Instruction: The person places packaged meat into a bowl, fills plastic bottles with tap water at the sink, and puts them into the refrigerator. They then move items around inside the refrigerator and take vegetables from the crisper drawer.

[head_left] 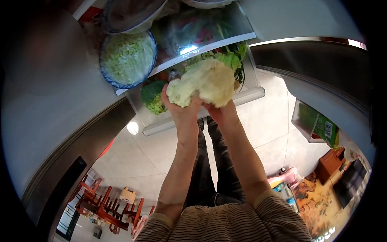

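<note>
A large pale cauliflower (213, 78) is between my two hands, over the pulled-out refrigerator drawer (250, 96). My left hand (182, 109) grips its left, near side, with the fingers partly behind it. My right hand (219, 112) is closed around the near underside, and most of its fingers are hidden. A green broccoli head (153, 97) lies in the drawer just left of my left hand. Leafy greens (231, 60) show behind the cauliflower on the right.
Above the drawer is a glass shelf (201, 30) with a white front edge. A blue-rimmed dish (155, 54) under plastic wrap holds chopped greens at the left. The open door on the right carries a green package (322, 126). Red wooden chairs (105, 205) stand on the floor behind.
</note>
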The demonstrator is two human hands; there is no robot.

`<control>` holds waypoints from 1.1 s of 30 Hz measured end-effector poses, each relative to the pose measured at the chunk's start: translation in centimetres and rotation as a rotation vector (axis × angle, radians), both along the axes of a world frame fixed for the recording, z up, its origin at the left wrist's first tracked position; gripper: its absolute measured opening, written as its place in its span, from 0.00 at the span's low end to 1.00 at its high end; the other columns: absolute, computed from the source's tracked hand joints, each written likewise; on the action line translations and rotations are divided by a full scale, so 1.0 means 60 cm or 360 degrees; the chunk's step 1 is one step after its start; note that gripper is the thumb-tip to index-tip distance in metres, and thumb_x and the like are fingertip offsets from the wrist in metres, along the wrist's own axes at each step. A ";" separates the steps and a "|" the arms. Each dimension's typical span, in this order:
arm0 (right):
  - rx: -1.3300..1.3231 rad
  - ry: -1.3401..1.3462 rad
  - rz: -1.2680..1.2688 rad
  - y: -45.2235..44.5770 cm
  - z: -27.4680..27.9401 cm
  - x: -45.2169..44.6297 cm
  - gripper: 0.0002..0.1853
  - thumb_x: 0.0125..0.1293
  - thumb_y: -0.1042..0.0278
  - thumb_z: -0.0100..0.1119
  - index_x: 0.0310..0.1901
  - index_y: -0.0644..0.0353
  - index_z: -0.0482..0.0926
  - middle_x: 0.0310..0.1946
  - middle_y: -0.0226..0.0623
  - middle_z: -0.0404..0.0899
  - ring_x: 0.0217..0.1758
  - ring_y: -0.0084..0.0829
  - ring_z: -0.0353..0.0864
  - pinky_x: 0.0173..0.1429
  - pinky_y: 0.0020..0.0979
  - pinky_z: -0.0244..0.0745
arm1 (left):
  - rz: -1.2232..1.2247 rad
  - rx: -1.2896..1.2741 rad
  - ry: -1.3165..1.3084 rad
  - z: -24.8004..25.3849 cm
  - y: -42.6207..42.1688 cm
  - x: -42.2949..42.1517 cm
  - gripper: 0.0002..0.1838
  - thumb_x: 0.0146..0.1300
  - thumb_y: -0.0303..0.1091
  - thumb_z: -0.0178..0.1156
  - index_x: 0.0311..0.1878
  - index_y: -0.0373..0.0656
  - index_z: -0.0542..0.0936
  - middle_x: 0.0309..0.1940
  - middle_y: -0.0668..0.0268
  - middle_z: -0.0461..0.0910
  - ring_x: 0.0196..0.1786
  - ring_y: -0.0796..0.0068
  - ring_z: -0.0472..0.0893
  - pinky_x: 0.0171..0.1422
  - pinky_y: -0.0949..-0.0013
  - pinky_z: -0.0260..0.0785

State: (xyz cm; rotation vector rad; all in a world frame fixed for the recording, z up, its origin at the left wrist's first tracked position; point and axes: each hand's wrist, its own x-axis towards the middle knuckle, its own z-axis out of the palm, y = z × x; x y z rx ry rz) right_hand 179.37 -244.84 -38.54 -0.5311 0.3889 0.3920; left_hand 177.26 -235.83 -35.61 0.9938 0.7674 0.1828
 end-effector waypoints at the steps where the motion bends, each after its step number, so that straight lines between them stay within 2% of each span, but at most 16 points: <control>1: 0.0014 0.0018 -0.0005 0.001 0.004 0.001 0.25 0.65 0.58 0.52 0.60 0.59 0.63 0.54 0.36 0.70 0.57 0.31 0.72 0.57 0.33 0.72 | 0.0054 0.0006 -0.0006 0.001 -0.001 0.006 0.46 0.47 0.18 0.67 0.65 0.46 0.50 0.58 0.60 0.61 0.61 0.68 0.64 0.65 0.66 0.59; 3: 0.0043 0.0054 -0.0012 0.007 0.013 0.004 0.25 0.65 0.58 0.54 0.60 0.59 0.63 0.54 0.36 0.71 0.57 0.30 0.72 0.58 0.33 0.73 | 0.0164 0.0018 -0.0017 0.009 -0.003 0.017 0.46 0.46 0.18 0.66 0.66 0.44 0.50 0.58 0.60 0.61 0.60 0.67 0.64 0.65 0.65 0.59; 6: 0.0137 0.0146 0.0063 -0.006 0.000 0.022 0.26 0.65 0.58 0.55 0.61 0.59 0.62 0.55 0.35 0.70 0.57 0.30 0.72 0.57 0.32 0.73 | 0.0116 0.0041 -0.0057 0.020 -0.004 0.023 0.44 0.46 0.17 0.64 0.65 0.43 0.52 0.56 0.59 0.62 0.60 0.67 0.65 0.65 0.66 0.59; 9: -0.0057 0.0095 0.0178 -0.007 0.009 0.018 0.26 0.65 0.62 0.53 0.62 0.59 0.59 0.57 0.36 0.68 0.57 0.31 0.72 0.56 0.31 0.74 | 0.0265 0.0135 -0.0043 0.014 -0.009 0.025 0.41 0.45 0.16 0.62 0.63 0.41 0.54 0.55 0.59 0.62 0.59 0.66 0.65 0.64 0.67 0.59; 12: 0.0067 0.0234 0.0113 -0.023 -0.007 -0.017 0.27 0.63 0.69 0.54 0.63 0.60 0.58 0.57 0.37 0.67 0.58 0.32 0.71 0.57 0.31 0.72 | 0.0303 0.0371 0.0055 0.024 -0.016 0.020 0.40 0.46 0.18 0.63 0.62 0.40 0.55 0.54 0.59 0.62 0.58 0.66 0.66 0.63 0.67 0.59; 15: -0.0411 0.0141 -0.0070 0.016 0.046 -0.028 0.30 0.59 0.76 0.57 0.63 0.63 0.58 0.55 0.38 0.69 0.57 0.31 0.71 0.58 0.30 0.70 | 0.0298 0.0741 0.0156 0.001 -0.022 0.010 0.39 0.47 0.19 0.61 0.62 0.41 0.54 0.52 0.59 0.64 0.55 0.66 0.68 0.60 0.68 0.64; 18: -0.0480 0.0029 -0.0197 0.039 0.037 -0.032 0.34 0.56 0.77 0.61 0.63 0.64 0.56 0.55 0.39 0.69 0.57 0.30 0.70 0.59 0.31 0.69 | 0.0288 0.0825 0.0198 0.002 -0.033 0.004 0.39 0.46 0.17 0.60 0.62 0.39 0.53 0.52 0.58 0.64 0.56 0.67 0.68 0.60 0.68 0.64; 21: -0.0670 0.0099 -0.0156 0.031 0.022 -0.027 0.33 0.57 0.76 0.61 0.62 0.65 0.55 0.54 0.40 0.69 0.56 0.29 0.70 0.58 0.31 0.70 | 0.0191 0.0930 0.0171 -0.007 -0.032 -0.005 0.39 0.46 0.16 0.60 0.62 0.39 0.53 0.52 0.58 0.64 0.55 0.66 0.68 0.59 0.68 0.65; 24: -0.0746 0.0149 -0.0195 0.030 0.009 -0.022 0.32 0.56 0.78 0.60 0.60 0.66 0.56 0.51 0.39 0.70 0.54 0.29 0.71 0.56 0.30 0.71 | 0.0201 0.0741 0.0141 -0.013 -0.025 -0.003 0.39 0.46 0.17 0.61 0.62 0.39 0.53 0.52 0.58 0.64 0.55 0.66 0.69 0.58 0.68 0.67; 27: -0.0759 0.0187 -0.0274 0.030 0.000 -0.017 0.31 0.55 0.79 0.60 0.59 0.66 0.56 0.51 0.39 0.70 0.53 0.28 0.72 0.55 0.29 0.71 | 0.0346 0.0279 0.0025 -0.017 -0.030 -0.004 0.41 0.46 0.18 0.63 0.62 0.39 0.53 0.54 0.58 0.62 0.57 0.67 0.66 0.62 0.67 0.60; 31: -0.0895 0.0215 -0.0304 0.036 -0.017 -0.022 0.32 0.52 0.79 0.61 0.59 0.66 0.57 0.52 0.39 0.69 0.53 0.28 0.71 0.56 0.29 0.70 | 0.0390 0.0226 0.0088 -0.022 -0.035 -0.002 0.41 0.45 0.16 0.61 0.63 0.40 0.52 0.54 0.59 0.63 0.56 0.67 0.67 0.62 0.68 0.60; 33: -0.1021 0.0070 -0.0334 0.042 -0.024 -0.026 0.33 0.51 0.79 0.62 0.58 0.66 0.58 0.52 0.39 0.68 0.54 0.28 0.70 0.57 0.29 0.69 | 0.0390 0.0287 0.0133 -0.027 -0.036 -0.002 0.42 0.45 0.16 0.60 0.64 0.40 0.52 0.54 0.59 0.63 0.57 0.68 0.66 0.62 0.69 0.60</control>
